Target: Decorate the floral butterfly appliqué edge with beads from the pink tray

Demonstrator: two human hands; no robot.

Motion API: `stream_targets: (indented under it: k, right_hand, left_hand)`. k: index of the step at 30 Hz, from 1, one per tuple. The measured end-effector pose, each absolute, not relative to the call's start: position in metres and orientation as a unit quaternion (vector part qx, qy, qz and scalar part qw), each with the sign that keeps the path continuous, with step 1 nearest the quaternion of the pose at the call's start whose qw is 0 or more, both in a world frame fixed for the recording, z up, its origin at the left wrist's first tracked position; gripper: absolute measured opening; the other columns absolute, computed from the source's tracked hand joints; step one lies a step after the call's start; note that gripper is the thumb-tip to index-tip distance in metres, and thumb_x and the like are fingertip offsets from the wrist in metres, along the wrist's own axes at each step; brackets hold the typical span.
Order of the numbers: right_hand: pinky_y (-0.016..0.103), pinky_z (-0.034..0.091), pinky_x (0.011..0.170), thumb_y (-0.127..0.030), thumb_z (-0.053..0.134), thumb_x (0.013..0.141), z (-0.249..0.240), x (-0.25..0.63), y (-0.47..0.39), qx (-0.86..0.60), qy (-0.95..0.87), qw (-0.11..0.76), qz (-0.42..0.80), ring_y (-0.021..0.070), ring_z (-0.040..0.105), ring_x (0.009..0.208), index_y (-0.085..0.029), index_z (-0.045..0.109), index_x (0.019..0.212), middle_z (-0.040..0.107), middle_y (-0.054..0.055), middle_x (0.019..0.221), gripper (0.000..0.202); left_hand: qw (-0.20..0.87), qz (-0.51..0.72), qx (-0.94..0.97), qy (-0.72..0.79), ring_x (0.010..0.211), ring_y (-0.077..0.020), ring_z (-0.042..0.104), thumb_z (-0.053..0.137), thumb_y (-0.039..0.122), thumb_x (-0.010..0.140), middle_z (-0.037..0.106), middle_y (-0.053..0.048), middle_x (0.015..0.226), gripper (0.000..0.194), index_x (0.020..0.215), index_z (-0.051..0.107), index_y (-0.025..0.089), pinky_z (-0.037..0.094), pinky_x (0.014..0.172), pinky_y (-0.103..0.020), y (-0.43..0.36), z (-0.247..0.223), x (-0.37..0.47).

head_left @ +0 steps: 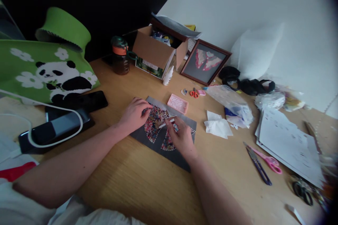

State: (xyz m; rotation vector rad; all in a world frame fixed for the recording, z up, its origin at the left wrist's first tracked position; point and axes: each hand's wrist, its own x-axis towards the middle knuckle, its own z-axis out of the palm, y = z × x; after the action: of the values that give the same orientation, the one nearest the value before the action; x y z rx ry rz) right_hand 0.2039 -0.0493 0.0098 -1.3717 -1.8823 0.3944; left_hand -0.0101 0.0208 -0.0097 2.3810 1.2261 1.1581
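A grey sheet lies on the table, bearing a floral-patterned butterfly edged with small pale beads. My left hand rests at the sheet's upper left, its fingertips touching the wing's edge. Its thumb and forefinger are slightly apart, with nothing visible between them. In my right hand is a slim white pen-like stick, pinched over the middle of the butterfly; its tip points left. That hand hides part of the right wing. Just beyond the sheet sits a pink tray holding small pale bits.
Behind are a small white bottle, an open cardboard box, a drink bottle and a framed butterfly. Orange scissors lie near the tray. On the right are white tissue, pink scissors, snips and papers.
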Motion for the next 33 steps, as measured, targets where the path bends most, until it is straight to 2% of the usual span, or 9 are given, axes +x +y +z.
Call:
stream_targets:
  k: [12, 22, 33]
  right_hand:
    - [0.028, 0.047, 0.068, -0.028, 0.052, 0.1, 0.0087, 0.2038, -0.049, -0.522, -0.75, 0.379, 0.148, 0.018, 0.066, 0.074, -0.02, 0.063, 0.082, 0.068, 0.004, 0.077, 0.022]
    - [0.028, 0.048, 0.068, -0.029, 0.051, 0.1, 0.0073, 0.2039, -0.0491, -0.526, -0.75, 0.373, 0.144, 0.0182, 0.066, 0.074, -0.021, 0.063, 0.082, 0.068, 0.004, 0.076, 0.023]
    - [0.028, 0.049, 0.066, -0.032, 0.053, 0.099, 0.013, 0.203, -0.0501, -0.536, -0.717, 0.42, 0.15, 0.0175, 0.066, 0.071, -0.021, 0.064, 0.086, 0.07, 0.003, 0.077, 0.02]
  left_hand:
    - [0.126, 0.378, 0.813, 0.424, 0.096, -0.024, 0.063, 0.058, 0.014, 0.088, 0.074, -0.008, 0.096, 0.017, 0.096, 0.073, 0.016, 0.056, 0.089, -0.043, 0.019, -0.0067, -0.0073]
    - [0.121, 0.381, 0.817, 0.416, 0.094, -0.0237, 0.064, 0.058, 0.013, 0.088, 0.074, -0.008, 0.094, 0.017, 0.097, 0.072, 0.015, 0.056, 0.087, -0.043, 0.0179, -0.0056, -0.0078]
    - [0.125, 0.378, 0.815, 0.422, 0.093, -0.0234, 0.065, 0.058, 0.014, 0.089, 0.075, -0.008, 0.094, 0.017, 0.097, 0.072, 0.017, 0.056, 0.086, -0.043, 0.019, -0.0062, -0.0073]
